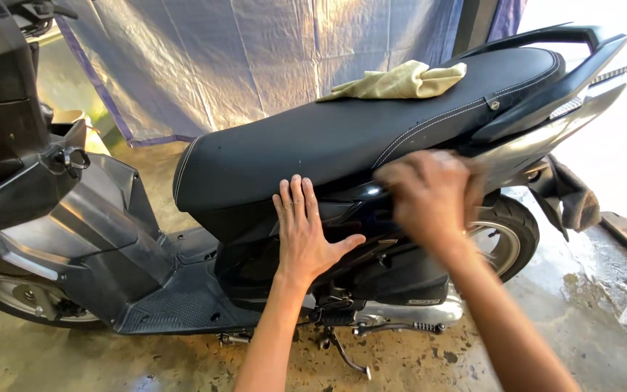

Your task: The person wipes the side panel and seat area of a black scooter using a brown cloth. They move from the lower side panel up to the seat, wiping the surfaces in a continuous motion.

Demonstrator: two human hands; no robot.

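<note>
A black scooter stands side-on on a wet concrete floor, its black seat (313,138) running across the middle. My left hand (305,231) lies flat with fingers spread on the dark side panel (371,199) just under the seat. Further back, my right hand (429,194) is against the same glossy panel near the rear wheel (506,239). It is motion-blurred with the fingers curled, and whether anything is in it cannot be made out. A crumpled yellowish cloth (400,81) rests on the rear part of the seat.
A blue-grey tarpaulin (255,58) hangs behind the scooter. A dark rag (571,199) hangs under the tail. The footboard (175,305) and front wheel (16,294) are at the left, and the side stand (346,356) is below the engine.
</note>
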